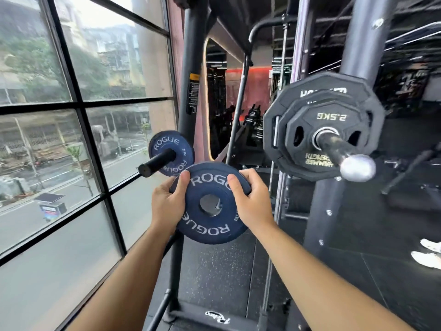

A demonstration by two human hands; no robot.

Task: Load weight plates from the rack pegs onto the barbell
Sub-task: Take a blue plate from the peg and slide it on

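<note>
Far left: dark-framed window (71, 103) over a street. Next, jutting from the rack upright (191, 68) toward the camera and leftward, a round black rack peg (157, 161), with one small blue ROGUE plate (167, 142) seated at its base, face on.

Below and right of that, left hand (167, 201) out on a straight bare forearm, thumb laid over the front face, fingers hidden behind the rim, gripping the left edge of a second blue plate (205, 226). Same make: round, thin, matte and rubbery-looking, pale lettering, metal-lined centre hole. Held upright with a slight backward tilt, flat face to the camera, hole axis pointing roughly at the viewer. Off the peg, in the air in front of the rack, below and left of the barbell. Right hand (253, 204) mirrored on the right edge, thumb on the face, fingers hooked over the top rim.

Further right and higher, barbell sleeve (338, 149), worn dark steel with a silver end cap, long axis aimed toward the camera and down-right. On it, probably three black plates (334, 117), many-sided, the front one marked 2.5KG upside down.

Bottom right: white shoes (429, 252) on speckled black rubber floor (214, 271).
</note>
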